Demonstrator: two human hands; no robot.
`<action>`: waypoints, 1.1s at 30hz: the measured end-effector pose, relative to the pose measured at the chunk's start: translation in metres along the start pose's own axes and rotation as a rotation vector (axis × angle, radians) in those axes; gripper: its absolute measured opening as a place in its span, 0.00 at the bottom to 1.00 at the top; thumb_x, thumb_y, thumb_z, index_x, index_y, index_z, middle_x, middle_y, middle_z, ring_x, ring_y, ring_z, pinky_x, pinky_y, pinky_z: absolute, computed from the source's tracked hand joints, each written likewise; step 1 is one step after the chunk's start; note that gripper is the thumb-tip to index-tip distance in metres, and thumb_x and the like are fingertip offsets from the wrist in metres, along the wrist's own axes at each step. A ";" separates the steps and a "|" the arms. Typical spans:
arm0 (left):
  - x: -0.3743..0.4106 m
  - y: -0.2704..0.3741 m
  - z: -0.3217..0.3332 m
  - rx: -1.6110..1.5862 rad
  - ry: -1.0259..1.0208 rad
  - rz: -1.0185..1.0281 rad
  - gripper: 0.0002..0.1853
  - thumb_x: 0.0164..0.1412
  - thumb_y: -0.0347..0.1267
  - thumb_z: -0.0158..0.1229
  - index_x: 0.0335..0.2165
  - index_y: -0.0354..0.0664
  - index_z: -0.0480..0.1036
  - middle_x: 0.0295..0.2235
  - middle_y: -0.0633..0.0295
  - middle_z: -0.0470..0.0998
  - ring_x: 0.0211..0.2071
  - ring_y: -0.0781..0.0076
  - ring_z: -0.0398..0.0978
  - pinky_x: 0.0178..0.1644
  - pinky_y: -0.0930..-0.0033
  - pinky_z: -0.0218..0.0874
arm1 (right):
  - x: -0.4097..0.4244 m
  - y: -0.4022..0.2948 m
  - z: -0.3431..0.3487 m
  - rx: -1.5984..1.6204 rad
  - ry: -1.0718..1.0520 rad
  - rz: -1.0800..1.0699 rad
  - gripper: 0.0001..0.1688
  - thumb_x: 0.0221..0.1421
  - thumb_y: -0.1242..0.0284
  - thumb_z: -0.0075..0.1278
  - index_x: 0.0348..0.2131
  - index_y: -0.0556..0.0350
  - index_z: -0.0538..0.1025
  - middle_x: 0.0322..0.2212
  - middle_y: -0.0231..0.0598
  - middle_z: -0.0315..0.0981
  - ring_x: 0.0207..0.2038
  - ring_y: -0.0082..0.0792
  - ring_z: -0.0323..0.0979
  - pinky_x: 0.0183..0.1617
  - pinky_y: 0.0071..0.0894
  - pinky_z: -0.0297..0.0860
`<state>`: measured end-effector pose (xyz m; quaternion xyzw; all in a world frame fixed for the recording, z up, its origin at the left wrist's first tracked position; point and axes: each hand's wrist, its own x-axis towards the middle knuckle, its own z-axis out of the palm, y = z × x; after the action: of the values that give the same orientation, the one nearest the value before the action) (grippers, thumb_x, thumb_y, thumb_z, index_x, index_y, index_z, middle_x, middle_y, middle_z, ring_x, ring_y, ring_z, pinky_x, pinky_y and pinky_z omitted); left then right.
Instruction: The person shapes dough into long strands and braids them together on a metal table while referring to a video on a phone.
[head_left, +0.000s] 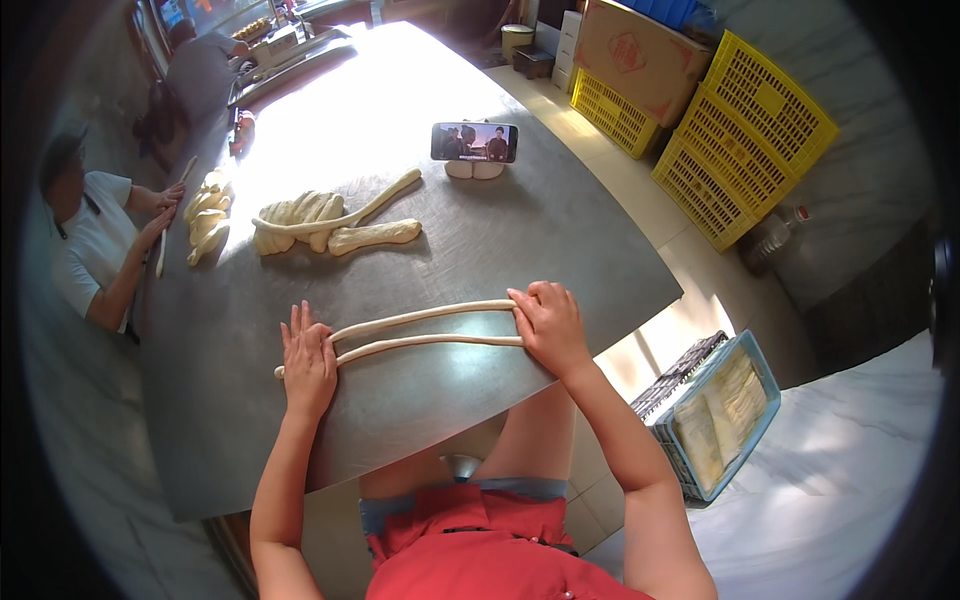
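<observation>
Two thin, pale dough strands run side by side across the metal tabletop in front of me. My left hand rests palm down over their left ends, fingers extended, and one rounded tip pokes out past it. At the other side my right hand curls its fingers over both strands. Whether they join into one loop under that hand is hidden. Farther up the table lies a heap of thick dough pieces, with a long dough rope across it and a stubby dough piece beside it.
A phone playing a video leans behind two pale round pieces. At left, a co-worker has both hands on a dough strand near more dough. Yellow crates and a blue crate stand right of the table.
</observation>
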<state>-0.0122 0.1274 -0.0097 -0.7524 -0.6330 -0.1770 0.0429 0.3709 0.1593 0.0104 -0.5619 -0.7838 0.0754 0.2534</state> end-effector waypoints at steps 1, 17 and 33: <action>0.010 0.001 0.001 0.094 0.020 0.051 0.20 0.67 0.29 0.43 0.56 0.36 0.63 0.66 0.45 0.55 0.70 0.50 0.46 0.72 0.47 0.32 | -0.002 0.003 0.011 -0.081 0.096 -0.106 0.15 0.60 0.69 0.51 0.47 0.52 0.76 0.49 0.43 0.73 0.56 0.40 0.68 0.67 0.44 0.58; -0.007 0.027 -0.024 -0.058 -0.215 0.211 0.26 0.65 0.33 0.46 0.60 0.36 0.61 0.67 0.46 0.52 0.71 0.50 0.42 0.73 0.47 0.30 | -0.017 0.019 0.014 -0.121 0.080 -0.239 0.25 0.59 0.66 0.52 0.54 0.55 0.73 0.56 0.42 0.66 0.59 0.43 0.63 0.67 0.47 0.56; -0.030 0.051 -0.033 -0.147 -0.220 0.293 0.16 0.60 0.26 0.50 0.48 0.35 0.67 0.63 0.40 0.61 0.66 0.42 0.54 0.71 0.43 0.39 | -0.037 0.014 0.008 -0.116 -0.014 -0.290 0.24 0.60 0.70 0.50 0.54 0.60 0.72 0.62 0.43 0.60 0.65 0.42 0.56 0.68 0.46 0.55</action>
<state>0.0260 0.0796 0.0191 -0.8523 -0.5032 -0.1311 -0.0564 0.3874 0.1312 -0.0140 -0.4562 -0.8614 -0.0036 0.2233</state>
